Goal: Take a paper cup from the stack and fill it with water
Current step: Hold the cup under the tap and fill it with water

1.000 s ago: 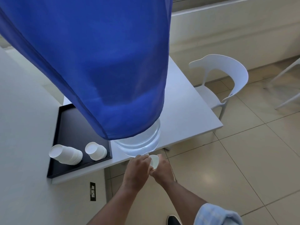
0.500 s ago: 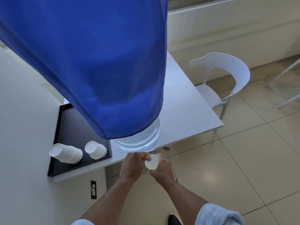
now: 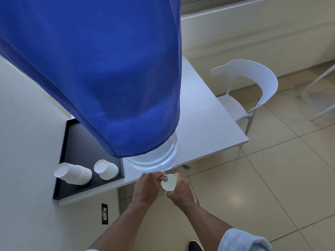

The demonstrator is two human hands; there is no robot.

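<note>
A white paper cup (image 3: pixel 169 182) is held in my right hand (image 3: pixel 179 191) just below the table's front edge, its mouth facing up towards me. My left hand (image 3: pixel 147 187) is closed on the small tap (image 3: pixel 165 177) at the foot of the big water bottle (image 3: pixel 154 156), directly over the cup's rim. A blue cloth cover (image 3: pixel 101 69) drapes most of the bottle, leaving only its clear base showing. Whether water is running I cannot tell. Two stacks of paper cups (image 3: pixel 74 173) (image 3: pixel 106 169) lie on their sides on the black tray (image 3: pixel 76 142).
The bottle stands on a white table (image 3: pixel 203 120) whose front edge is right above my hands. A white plastic chair (image 3: pixel 250 91) stands to the right on the tiled floor. A wall socket (image 3: pixel 104 213) sits below the table, and my shoe (image 3: pixel 194 246) shows at the bottom.
The cup has tipped and shifted so that its open mouth now shows fully under the tap. My left hand has moved from covering the cup onto the tap.
</note>
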